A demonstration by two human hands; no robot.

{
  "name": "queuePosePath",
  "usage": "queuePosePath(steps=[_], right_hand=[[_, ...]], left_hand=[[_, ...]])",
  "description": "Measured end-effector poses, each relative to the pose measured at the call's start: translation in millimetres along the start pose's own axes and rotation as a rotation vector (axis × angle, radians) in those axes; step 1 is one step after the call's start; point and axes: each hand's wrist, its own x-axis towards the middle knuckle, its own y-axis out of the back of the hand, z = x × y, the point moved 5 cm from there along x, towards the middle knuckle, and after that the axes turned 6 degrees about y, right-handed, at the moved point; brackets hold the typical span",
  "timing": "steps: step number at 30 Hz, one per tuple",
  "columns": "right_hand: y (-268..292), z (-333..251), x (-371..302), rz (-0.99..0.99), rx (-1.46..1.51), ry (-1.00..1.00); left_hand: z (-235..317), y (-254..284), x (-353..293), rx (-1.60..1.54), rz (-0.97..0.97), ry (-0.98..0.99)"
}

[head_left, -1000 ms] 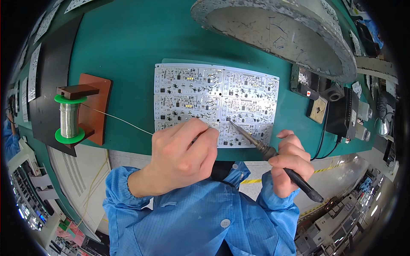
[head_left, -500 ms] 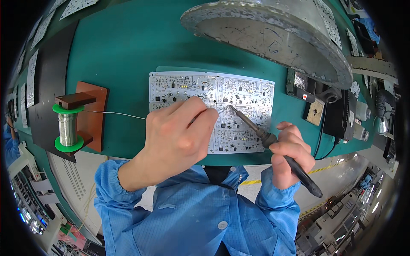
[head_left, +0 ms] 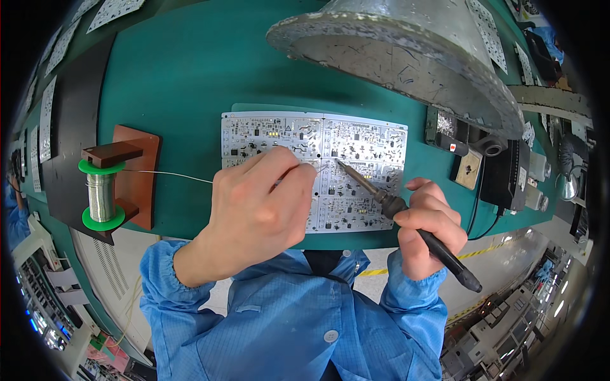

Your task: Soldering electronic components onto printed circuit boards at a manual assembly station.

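Observation:
My left hand pinches the solder wire, whose thin end pokes out past the fingers over the circuit board panel. That wire runs back to a spool with green flanges on a brown stand. In my right hand is a soldering iron, held like a pen, its tip pointing up and left at the middle of the panel, close to the wire's end. Whether tip and wire touch is too small to tell. The white panel lies flat on the green mat, partly covered by my left hand.
A large worn metal hood hangs over the far right. Below it sit an iron holder, a tan sponge tray and a black box with a cable. A black board lies at the left, near more circuit boards.
Both hands have shifted slightly left, with the iron's tip moving a little left and down across the panel. Both the wire and the iron are still held.

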Motion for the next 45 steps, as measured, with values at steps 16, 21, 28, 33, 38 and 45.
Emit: queuePosePath(steps=[16, 21, 28, 33, 38, 45], right_hand=[[6.4, 1.9, 1.8, 0.082, -0.007, 0.0], [6.9, 10.3, 5.0, 0.072, 0.034, -0.01], [12.5, 21.4, 5.5, 0.094, 0.138, -0.083], [11.8, 20.2, 7.8, 0.066, 0.122, -0.045], [11.2, 19.9, 8.2, 0.054, 0.112, -0.012], [10.3, 20.2, 7.7, 0.045, 0.111, 0.006]], left_hand=[[-1.6, -7.1, 10.7, -0.028, -0.051, -0.027], [-3.5, -9.0, 11.8, -0.013, -0.073, -0.017], [-4.8, -11.9, 12.4, -0.015, -0.065, -0.018], [-5.2, -11.9, 11.1, -0.023, -0.07, -0.011], [-4.2, -7.9, 10.6, -0.032, -0.07, 0.002], [-4.0, -5.8, 10.1, -0.012, -0.068, 0.033]])
